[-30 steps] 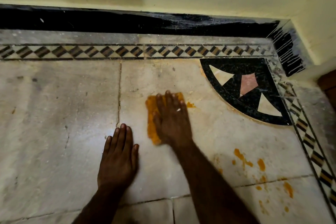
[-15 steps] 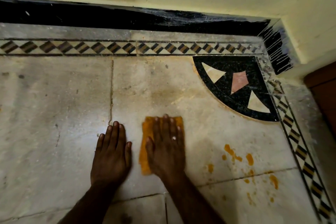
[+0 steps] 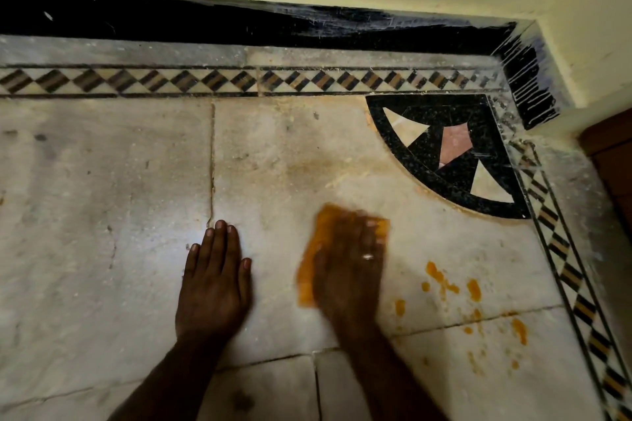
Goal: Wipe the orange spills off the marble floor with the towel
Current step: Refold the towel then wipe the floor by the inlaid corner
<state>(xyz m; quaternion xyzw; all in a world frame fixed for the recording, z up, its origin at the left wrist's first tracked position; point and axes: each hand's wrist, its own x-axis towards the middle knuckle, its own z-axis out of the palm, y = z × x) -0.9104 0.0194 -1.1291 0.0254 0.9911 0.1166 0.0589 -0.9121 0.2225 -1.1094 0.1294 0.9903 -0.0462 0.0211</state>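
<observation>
1 orange towel lies flat on the marble floor at lower centre of the frame. The right hand, blurred, presses on it with its fingers stretched out, not curled round it; 1 ring shows. The left hand rests palm-down on bare marble just left of the towel, fingers straight, holding nothing. The orange spills, about 6 larger blobs plus uncountable specks, sit at lower right, apart from the towel. 1 black fan inlay fills the upper-right corner.
</observation>
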